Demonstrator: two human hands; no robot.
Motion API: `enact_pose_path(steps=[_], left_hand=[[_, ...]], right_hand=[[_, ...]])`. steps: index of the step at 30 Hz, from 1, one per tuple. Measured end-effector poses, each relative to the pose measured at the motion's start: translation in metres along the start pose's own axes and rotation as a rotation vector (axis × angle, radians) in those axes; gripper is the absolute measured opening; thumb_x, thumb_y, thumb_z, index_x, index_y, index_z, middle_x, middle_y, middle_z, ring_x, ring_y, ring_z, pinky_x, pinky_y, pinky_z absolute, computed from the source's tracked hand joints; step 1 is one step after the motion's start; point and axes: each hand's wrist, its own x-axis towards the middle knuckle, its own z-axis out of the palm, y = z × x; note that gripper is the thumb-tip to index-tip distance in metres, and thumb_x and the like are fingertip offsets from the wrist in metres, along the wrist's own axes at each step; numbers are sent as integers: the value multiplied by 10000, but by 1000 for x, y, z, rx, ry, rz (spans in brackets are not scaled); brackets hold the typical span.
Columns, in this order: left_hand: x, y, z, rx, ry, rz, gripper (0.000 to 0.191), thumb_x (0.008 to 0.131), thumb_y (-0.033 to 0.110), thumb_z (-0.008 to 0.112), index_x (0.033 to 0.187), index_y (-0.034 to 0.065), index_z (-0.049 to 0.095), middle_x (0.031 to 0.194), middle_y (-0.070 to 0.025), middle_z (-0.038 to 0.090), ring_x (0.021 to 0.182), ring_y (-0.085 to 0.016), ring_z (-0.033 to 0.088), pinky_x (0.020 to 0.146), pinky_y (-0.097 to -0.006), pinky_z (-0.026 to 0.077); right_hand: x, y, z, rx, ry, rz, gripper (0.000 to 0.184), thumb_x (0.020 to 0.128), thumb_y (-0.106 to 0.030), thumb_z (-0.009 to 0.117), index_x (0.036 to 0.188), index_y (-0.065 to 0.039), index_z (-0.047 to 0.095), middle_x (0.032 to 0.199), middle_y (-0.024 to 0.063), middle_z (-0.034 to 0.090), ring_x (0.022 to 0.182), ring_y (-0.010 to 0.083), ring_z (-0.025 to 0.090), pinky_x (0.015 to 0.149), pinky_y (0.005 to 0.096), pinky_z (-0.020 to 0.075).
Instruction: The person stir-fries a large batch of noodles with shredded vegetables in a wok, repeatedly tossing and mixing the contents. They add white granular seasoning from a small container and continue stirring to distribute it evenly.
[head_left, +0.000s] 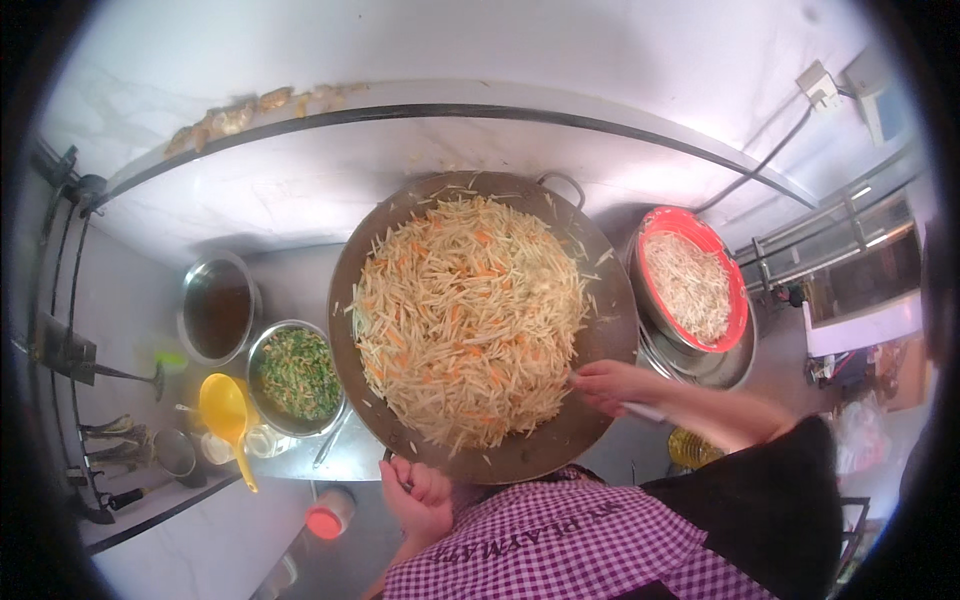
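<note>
A wide dark wok (615, 307) stands before me, heaped with pale shredded vegetable (465, 315) flecked with orange strips that look like carrot. My left hand (416, 487) grips the wok's near loop handle (388, 455) at the lower rim. Over the wok's right side, my right hand (611, 386) is closed around a utensil with a light handle (643, 412). Its working end lies among the shreds, so I cannot tell its kind. A second loop handle (566, 184) sticks out at the wok's far side.
Right of the wok, a red colander (739, 300) holds more pale shreds. At the left are a steel bowl of chopped greens (298, 379), a steel pot of dark liquid (217, 311) and a yellow ladle (223, 405). Utensils hang along the left wall; a red-lidded jar (330, 514) sits below.
</note>
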Motion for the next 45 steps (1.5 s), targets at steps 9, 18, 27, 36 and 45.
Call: enact_pose_path(steps=[9, 18, 27, 36, 45], left_hand=[[-3, 0, 8, 83, 32, 49, 407, 1053, 411, 280, 733, 167, 338, 501, 41, 236, 422, -93, 172, 407, -261, 178], [-3, -1, 8, 24, 57, 27, 425, 1060, 409, 275, 715, 169, 339, 503, 41, 219, 408, -86, 175, 397, -252, 178], [-4, 3, 9, -35, 13, -16, 394, 1057, 397, 292, 753, 161, 379, 512, 43, 234, 413, -93, 190, 400, -263, 190], [-1, 3, 3, -52, -40, -15, 386, 1054, 398, 297, 755, 163, 363, 507, 44, 247, 410, -93, 195, 400, -262, 187], [-2, 2, 6, -15, 4, -11, 413, 1041, 437, 318, 734, 162, 341, 491, 35, 238, 429, -110, 187, 426, -276, 196]], right_hand=[[23, 4, 21, 113, -72, -253, 142, 976, -174, 471, 889, -63, 455, 620, -19, 438, 405, 63, 402, 337, 242, 372], [-57, 3, 37, -8, 75, -263, 153, 991, -200, 475, 1008, -48, 479, 640, -14, 468, 413, 66, 430, 354, 241, 395], [-117, -32, 70, -836, 405, -392, 284, 980, -207, 505, 1205, -34, 487, 625, 64, 559, 481, 155, 567, 429, 308, 456], [-168, -78, 10, -600, 389, 161, 235, 998, -273, 501, 991, -45, 556, 587, 31, 523, 433, 135, 512, 393, 290, 429], [-30, -32, -44, -390, 48, 137, 211, 1001, -285, 510, 1003, -80, 559, 612, -34, 451, 433, 65, 419, 371, 235, 350]])
